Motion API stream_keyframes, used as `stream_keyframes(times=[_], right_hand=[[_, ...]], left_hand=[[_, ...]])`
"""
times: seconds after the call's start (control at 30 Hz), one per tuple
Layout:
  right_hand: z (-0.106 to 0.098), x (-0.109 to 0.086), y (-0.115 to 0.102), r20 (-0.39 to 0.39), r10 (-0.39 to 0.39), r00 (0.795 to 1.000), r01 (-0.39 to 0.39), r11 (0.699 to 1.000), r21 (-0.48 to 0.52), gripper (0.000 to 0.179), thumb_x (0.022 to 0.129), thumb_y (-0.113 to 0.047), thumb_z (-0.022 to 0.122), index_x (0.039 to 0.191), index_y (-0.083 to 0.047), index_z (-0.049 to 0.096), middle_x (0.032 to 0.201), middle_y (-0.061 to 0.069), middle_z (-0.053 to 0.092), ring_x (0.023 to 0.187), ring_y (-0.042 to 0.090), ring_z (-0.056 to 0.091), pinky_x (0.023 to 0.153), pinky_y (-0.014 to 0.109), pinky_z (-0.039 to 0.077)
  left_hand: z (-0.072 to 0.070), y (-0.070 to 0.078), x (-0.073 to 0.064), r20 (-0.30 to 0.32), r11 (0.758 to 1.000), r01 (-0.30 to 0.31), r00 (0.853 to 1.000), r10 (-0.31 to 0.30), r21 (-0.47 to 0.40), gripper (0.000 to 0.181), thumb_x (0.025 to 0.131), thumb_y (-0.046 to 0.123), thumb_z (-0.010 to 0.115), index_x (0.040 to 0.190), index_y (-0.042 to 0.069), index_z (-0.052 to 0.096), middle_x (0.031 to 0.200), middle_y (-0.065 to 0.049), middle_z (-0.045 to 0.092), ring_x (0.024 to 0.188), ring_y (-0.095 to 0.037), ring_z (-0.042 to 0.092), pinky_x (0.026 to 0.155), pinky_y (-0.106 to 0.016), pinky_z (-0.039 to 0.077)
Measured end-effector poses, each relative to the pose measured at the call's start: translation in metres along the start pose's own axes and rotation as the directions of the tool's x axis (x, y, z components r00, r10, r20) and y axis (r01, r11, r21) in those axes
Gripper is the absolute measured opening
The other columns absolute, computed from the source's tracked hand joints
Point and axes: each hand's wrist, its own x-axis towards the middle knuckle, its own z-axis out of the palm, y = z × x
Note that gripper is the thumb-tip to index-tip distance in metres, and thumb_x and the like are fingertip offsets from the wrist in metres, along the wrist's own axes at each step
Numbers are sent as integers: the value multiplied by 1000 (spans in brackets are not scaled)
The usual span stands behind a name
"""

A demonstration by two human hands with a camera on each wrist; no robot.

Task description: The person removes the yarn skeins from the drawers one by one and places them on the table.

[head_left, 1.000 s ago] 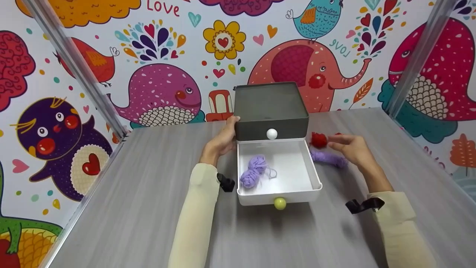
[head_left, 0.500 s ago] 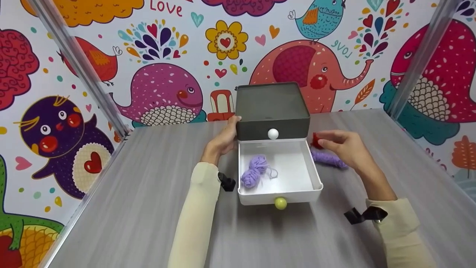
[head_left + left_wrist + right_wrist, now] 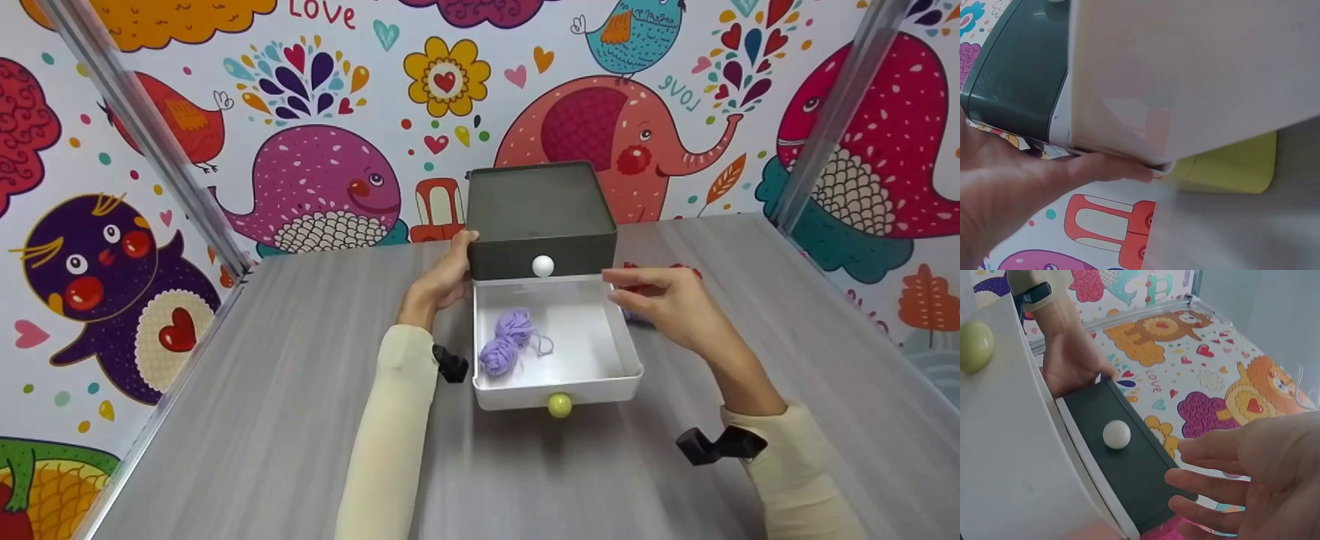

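A box with a dark grey top section has its white drawer pulled out. Two small lilac yarn balls lie in the drawer's left part, a loose strand beside them. My left hand grips the box's left side, one fingertip at the top front corner; a finger lies along that side in the left wrist view. Above the drawer's right rim hovers my right hand. Its fingers are spread and relaxed, holding nothing in the right wrist view. A red item shows behind this hand, mostly hidden.
A purple yarn bundle peeks out between the drawer and my right hand. White and yellow-green knobs stick out in front. A patterned wall stands right behind the box. Grey table surrounds it.
My right hand has moved left, from the red item to over the drawer's right rim, and now covers most of the red item and purple bundle. The left hand keeps its hold.
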Motion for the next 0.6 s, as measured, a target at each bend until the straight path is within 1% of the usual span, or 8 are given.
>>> stream_keyframes(times=[0.17,0.33,0.4,0.47,0.53,0.6], right_hand=[[12,-7,-15,16,-69,997,70,997,-38,40,90,-22,75,129,-15,69,132,10,67,116,31,64,92,41,58],[21,-11,-24,66,-137,988,144,983,-112,46,89,-21,76,133,-20,66,137,10,65,125,35,58,93,50,56],[24,-11,-25,104,-180,978,194,970,-149,50,87,-19,78,135,-20,64,138,10,64,128,35,57,95,52,55],[27,-9,-27,158,-210,965,237,955,-177,54,86,-19,79,137,-20,62,138,9,63,131,34,56,98,52,53],[30,-8,-30,222,-244,944,290,935,-204,57,85,-19,80,139,-19,61,139,9,63,131,34,56,100,52,52],[32,-5,-35,285,-250,925,317,922,-221,60,84,-21,81,140,-19,60,141,8,62,133,34,54,103,53,50]], left_hand=[[-2,1,0,9,1000,-16,1000,16,4,66,104,50,21,151,3,18,152,-27,26,140,-42,33,116,-67,28],[-2,1,1,9,1000,-12,1000,13,-20,67,104,49,22,150,0,20,151,-28,28,138,-41,37,116,-65,29],[-1,0,0,10,1000,-5,1000,5,-21,68,104,49,22,151,0,20,151,-28,29,138,-41,37,116,-64,29],[-1,0,0,11,1000,0,1000,0,-17,68,104,49,22,151,1,19,152,-28,28,139,-41,35,117,-64,28],[-1,1,-1,7,1000,3,1000,-3,-17,67,104,49,22,151,1,20,151,-28,29,138,-40,36,117,-64,28],[0,0,0,5,1000,5,1000,-5,-13,67,105,50,22,150,1,21,151,-27,30,137,-40,37,117,-64,29]])
